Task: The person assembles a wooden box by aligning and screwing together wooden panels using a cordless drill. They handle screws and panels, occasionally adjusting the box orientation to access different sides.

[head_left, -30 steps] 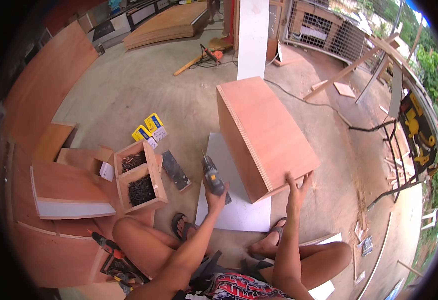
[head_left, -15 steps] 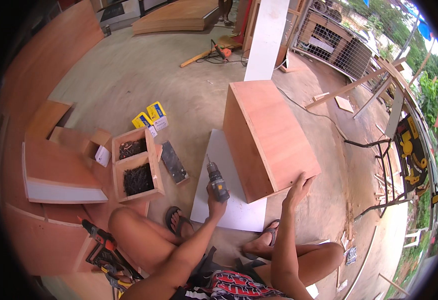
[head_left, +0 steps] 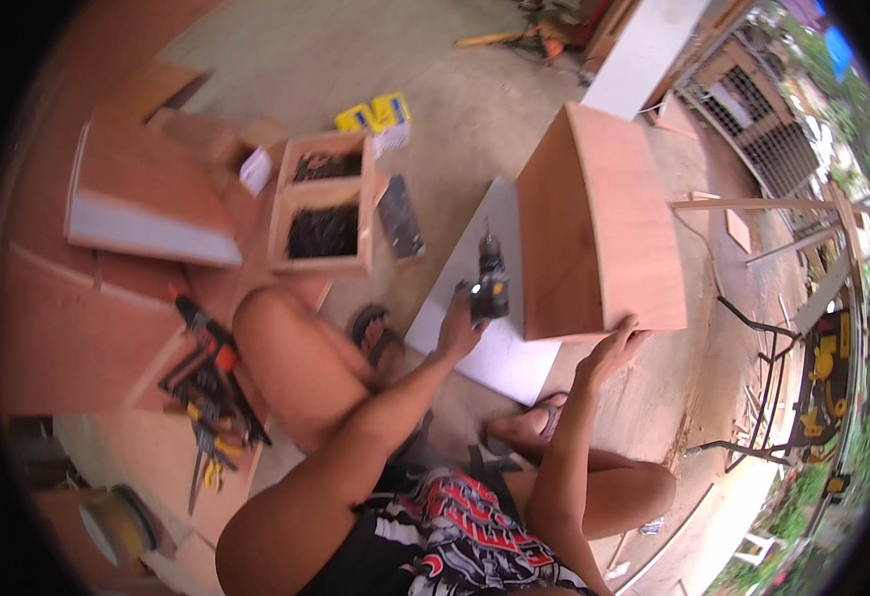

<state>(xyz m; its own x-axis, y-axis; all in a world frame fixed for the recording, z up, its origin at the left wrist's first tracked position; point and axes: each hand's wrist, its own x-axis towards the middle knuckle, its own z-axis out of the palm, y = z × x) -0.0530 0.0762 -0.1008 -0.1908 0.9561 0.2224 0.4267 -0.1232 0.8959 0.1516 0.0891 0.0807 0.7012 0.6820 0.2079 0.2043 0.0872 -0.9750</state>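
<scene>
My left hand [head_left: 462, 326] is wrapped round the grip of a dark cordless drill [head_left: 493, 283], whose thin bit points away from me. The drill hangs above a white board [head_left: 465, 303] lying on the floor, just left of a large plywood box [head_left: 614, 228]. At the box's near right corner, my right hand [head_left: 612, 353] grips the edge with its fingers over the top; part of the thumb is hidden. The drill's bit is apart from the box.
Left of the drill are a two-part wooden tray [head_left: 276, 223] of dark screws, a dark flat block [head_left: 401, 219] and yellow boxes [head_left: 375, 117]. Pliers and other hand tools [head_left: 215, 447] lie by my left knee. A metal-legged stand [head_left: 768, 368] is at right.
The whole view has shifted and tilted, so the box and tray appear higher and further right, and more hand tools show at left. Both hands keep their holds.
</scene>
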